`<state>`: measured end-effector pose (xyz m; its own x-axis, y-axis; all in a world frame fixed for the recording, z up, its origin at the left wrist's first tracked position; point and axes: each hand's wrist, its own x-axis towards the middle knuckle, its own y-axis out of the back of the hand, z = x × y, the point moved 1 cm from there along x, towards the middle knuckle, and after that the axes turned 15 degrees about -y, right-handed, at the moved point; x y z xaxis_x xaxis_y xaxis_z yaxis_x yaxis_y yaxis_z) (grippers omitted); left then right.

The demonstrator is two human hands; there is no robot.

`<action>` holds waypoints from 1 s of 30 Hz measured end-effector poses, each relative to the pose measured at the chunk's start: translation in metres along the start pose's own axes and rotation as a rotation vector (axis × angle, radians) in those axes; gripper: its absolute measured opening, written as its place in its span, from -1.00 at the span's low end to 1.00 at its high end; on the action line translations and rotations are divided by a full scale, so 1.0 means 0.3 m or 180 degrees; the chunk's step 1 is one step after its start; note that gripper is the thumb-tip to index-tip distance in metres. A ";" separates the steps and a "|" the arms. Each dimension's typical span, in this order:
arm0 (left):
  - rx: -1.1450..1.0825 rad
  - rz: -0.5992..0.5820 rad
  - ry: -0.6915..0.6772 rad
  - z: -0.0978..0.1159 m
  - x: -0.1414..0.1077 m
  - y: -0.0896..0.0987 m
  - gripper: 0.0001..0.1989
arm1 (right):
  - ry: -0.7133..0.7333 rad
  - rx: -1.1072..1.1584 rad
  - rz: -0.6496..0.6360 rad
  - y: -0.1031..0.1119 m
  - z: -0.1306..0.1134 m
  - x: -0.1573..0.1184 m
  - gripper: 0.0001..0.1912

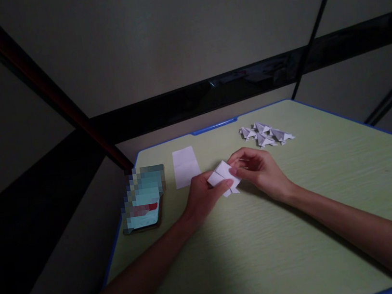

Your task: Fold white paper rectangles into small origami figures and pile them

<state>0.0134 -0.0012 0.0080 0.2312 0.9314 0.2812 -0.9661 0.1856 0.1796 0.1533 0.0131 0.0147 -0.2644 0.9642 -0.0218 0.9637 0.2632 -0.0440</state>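
A small folded white paper point(223, 174) is held above the middle of the table, with creased flaps and a pointed tip at its lower edge. My left hand point(204, 192) grips it from the left, thumb lying on its front face. From the right, my right hand point(257, 170) pinches its right edge between thumb and fingers. Behind my left hand a flat white sheet point(186, 164) with a crease across it lies on the table. Several folded white paper figures point(263, 135) sit grouped beyond my right hand.
A phone point(145, 200) with a lit, partly pixelated screen lies at the left of the pale green table point(327, 148), which has a blue edge. Behind the table stand light panels with a dark glossy band point(192, 99).
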 end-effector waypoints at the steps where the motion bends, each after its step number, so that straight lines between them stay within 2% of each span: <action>1: 0.0017 0.0038 -0.0025 -0.002 0.000 0.000 -0.81 | 0.0007 -0.0006 0.0020 0.001 0.003 0.001 -0.87; 6: 0.0044 0.0203 -0.0099 -0.011 -0.001 0.002 -0.77 | 0.0045 -0.0098 -0.0085 0.001 0.007 0.006 -0.83; 11: 0.0146 0.0062 -0.0010 -0.002 -0.004 0.002 -0.78 | -0.0068 -0.0243 -0.0198 0.003 0.003 0.002 -0.81; 15: 0.0137 0.0044 0.0032 -0.002 -0.004 0.003 -0.78 | 0.0022 -0.0170 -0.0203 0.005 0.003 0.002 -0.79; 21: 0.0121 0.0013 0.0049 -0.001 -0.004 0.002 -0.80 | -0.0158 -0.0202 -0.0437 0.013 0.005 0.013 -0.81; 30: -0.0045 -0.0121 0.0010 -0.014 -0.001 0.005 -0.81 | -0.0154 -0.0257 -0.0684 0.023 0.015 0.016 -0.88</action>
<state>0.0114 0.0000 0.0043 0.2673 0.9246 0.2714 -0.9581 0.2251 0.1769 0.1586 0.0194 0.0097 -0.4632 0.8836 -0.0686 0.8845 0.4658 0.0271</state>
